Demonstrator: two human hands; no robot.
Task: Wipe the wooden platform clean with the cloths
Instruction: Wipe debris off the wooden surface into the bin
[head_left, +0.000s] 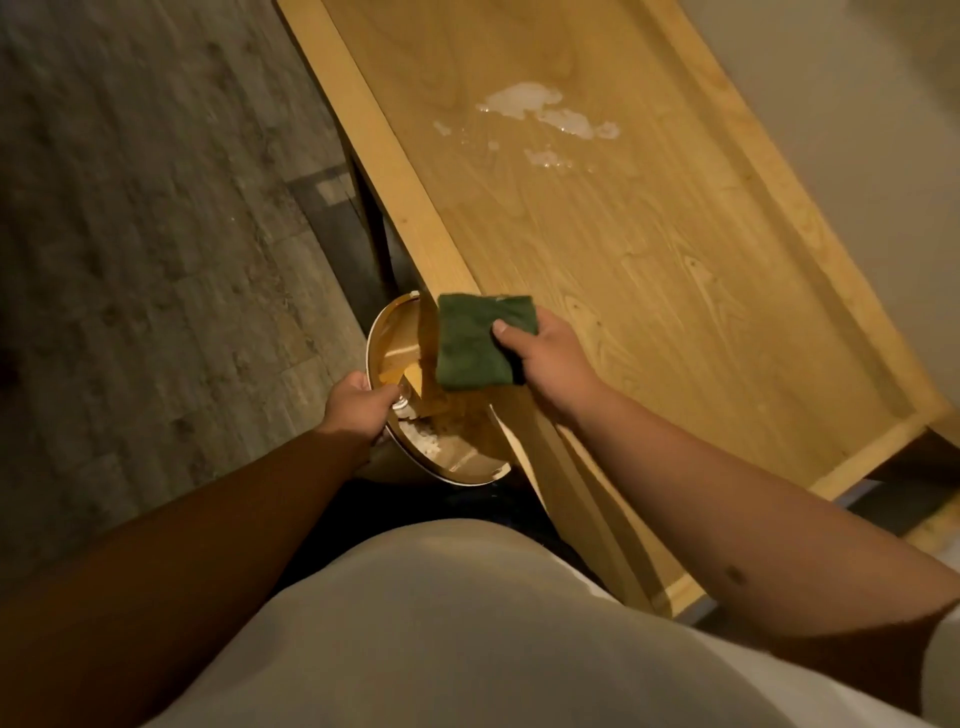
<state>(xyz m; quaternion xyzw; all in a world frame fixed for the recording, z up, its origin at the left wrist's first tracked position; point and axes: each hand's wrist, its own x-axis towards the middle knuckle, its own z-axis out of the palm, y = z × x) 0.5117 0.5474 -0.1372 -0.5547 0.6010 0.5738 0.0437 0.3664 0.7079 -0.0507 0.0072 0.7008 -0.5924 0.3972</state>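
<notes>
The wooden platform (649, 249) stretches away from me, framed by a raised light-wood rim. A whitish wet spill (545, 111) lies on its far part. My right hand (545, 358) holds a folded dark green cloth (480, 340) at the platform's near left edge, over the rim. My left hand (358, 408) grips the rim of a shiny metal bowl (441, 410) held just below that edge; pale crumbs lie inside the bowl.
A grey stone-patterned floor (145, 234) lies to the left. A pale wall (857, 93) runs along the platform's right side. A dark support shows under the platform's left edge. My light shirt fills the bottom of the view.
</notes>
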